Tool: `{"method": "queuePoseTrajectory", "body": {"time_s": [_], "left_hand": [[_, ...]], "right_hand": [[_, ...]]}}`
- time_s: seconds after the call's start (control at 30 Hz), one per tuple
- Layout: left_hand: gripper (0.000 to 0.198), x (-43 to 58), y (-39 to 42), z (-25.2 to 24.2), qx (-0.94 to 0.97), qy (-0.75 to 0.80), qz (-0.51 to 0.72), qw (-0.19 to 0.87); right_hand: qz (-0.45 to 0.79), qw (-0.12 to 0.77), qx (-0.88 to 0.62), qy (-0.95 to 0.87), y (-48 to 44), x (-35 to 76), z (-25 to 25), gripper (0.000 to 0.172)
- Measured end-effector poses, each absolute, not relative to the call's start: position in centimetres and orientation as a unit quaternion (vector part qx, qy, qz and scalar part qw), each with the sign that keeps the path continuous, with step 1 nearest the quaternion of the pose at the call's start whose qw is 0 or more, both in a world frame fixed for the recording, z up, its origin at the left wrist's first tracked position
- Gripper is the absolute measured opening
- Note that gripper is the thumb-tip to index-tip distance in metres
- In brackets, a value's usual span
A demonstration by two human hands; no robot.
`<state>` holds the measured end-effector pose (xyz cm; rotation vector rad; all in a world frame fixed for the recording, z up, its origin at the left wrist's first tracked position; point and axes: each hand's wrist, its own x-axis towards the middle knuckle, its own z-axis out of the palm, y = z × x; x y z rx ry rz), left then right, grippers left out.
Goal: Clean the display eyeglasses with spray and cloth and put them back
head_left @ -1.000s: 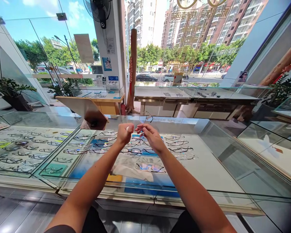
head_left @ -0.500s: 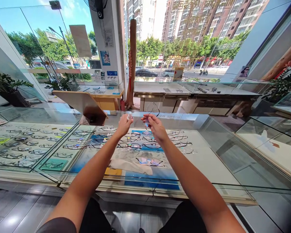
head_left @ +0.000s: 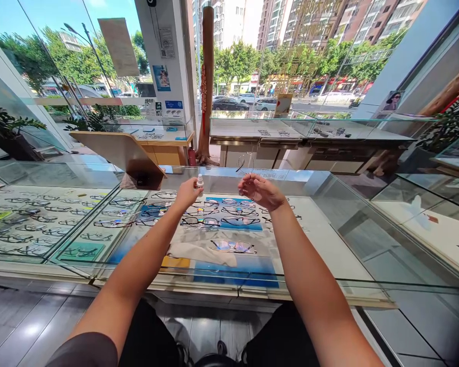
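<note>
My left hand [head_left: 188,194] is closed round a small white bottle [head_left: 200,180], held upright above the glass display case. To its right, my right hand [head_left: 262,191] has its fingers curled round a thin-framed pair of glasses [head_left: 246,162], whose lenses stand up above the fingertips. Beneath the hands, several pairs of glasses lie in rows, some over blue sheets [head_left: 233,204]. Nearer to me are a pair of glasses with tinted reflections [head_left: 233,246], a beige cloth [head_left: 202,253] and a yellow cloth [head_left: 176,262].
A wooden-framed mirror or board [head_left: 110,153] stands on the case at the left. More glasses [head_left: 34,224] fill the left section, near a green tray [head_left: 82,251]. Glass edges [head_left: 214,275] run along the front. Another display case [head_left: 436,219] is at the right.
My right hand has moved right, away from the left hand, and turned, carrying the glasses with it. The bottle in my left hand now shows more clearly. The view has tilted down slightly.
</note>
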<state>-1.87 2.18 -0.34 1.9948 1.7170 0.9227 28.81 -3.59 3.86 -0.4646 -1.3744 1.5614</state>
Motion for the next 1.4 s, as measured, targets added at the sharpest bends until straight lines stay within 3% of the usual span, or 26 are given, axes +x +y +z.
{"method": "queuePoseTrajectory", "body": {"time_s": [0.17, 0.27, 0.33, 0.4, 0.47, 0.57, 0.67, 0.7, 0.83, 1.03, 1.23, 1.3, 1.4], "left_hand": [[0.039, -1.6, 1.8, 0.6, 0.706, 0.608, 0.327, 0.159], [0.052, -1.5, 0.4, 3.0, 0.693, 0.623, 0.358, 0.060], [0.041, -1.7, -1.9, 5.2, 0.692, 0.612, 0.382, 0.009], [0.018, -2.1, -5.7, 7.1, 0.739, 0.565, 0.363, 0.044], [0.022, -2.7, -10.4, 7.8, 0.802, 0.525, 0.272, 0.084], [0.026, -3.4, -17.0, 5.8, 0.869, 0.464, 0.164, 0.052], [0.051, -4.0, -20.5, 1.9, 0.884, 0.447, 0.138, -0.025], [0.048, -4.2, -20.9, 0.6, 0.889, 0.435, 0.139, -0.030], [0.007, -5.4, -21.1, -2.7, 0.913, 0.363, 0.175, -0.055], [0.014, -5.9, -21.7, -3.6, 0.924, 0.308, 0.216, -0.068], [0.023, -5.9, -21.5, -4.5, 0.944, 0.259, 0.164, -0.122], [0.021, -5.9, -21.7, -4.3, 0.947, 0.256, 0.178, -0.081], [0.029, -5.3, -21.9, -1.9, 0.915, 0.315, 0.235, 0.091]], "right_hand": [[0.641, 0.470, -0.173, -0.582, -3.1, 30.2, 2.7, 0.049], [0.646, 0.456, -0.148, -0.595, -2.7, 30.4, 2.2, 0.051], [0.649, 0.454, -0.119, -0.599, -2.4, 30.5, 2.0, 0.050], [0.648, 0.458, -0.103, -0.599, -2.2, 30.6, 1.8, 0.051], [0.641, 0.466, -0.113, -0.599, -2.0, 30.7, 1.6, 0.053], [0.629, 0.470, -0.147, -0.601, -1.8, 30.9, 1.4, 0.054], [0.632, 0.458, -0.162, -0.604, -1.7, 30.8, 1.5, 0.055], [0.634, 0.455, -0.161, -0.604, -1.8, 30.7, 1.6, 0.055], [0.636, 0.462, -0.148, -0.600, -1.9, 30.6, 1.9, 0.054], [0.624, 0.472, -0.169, -0.599, -1.6, 31.1, 1.7, 0.052], [0.624, 0.475, -0.159, -0.600, -1.8, 31.0, 2.0, 0.053], [0.631, 0.470, -0.148, -0.600, -1.9, 30.8, 2.2, 0.052], [0.636, 0.458, -0.135, -0.607, -1.9, 30.6, 2.2, 0.051]]}}
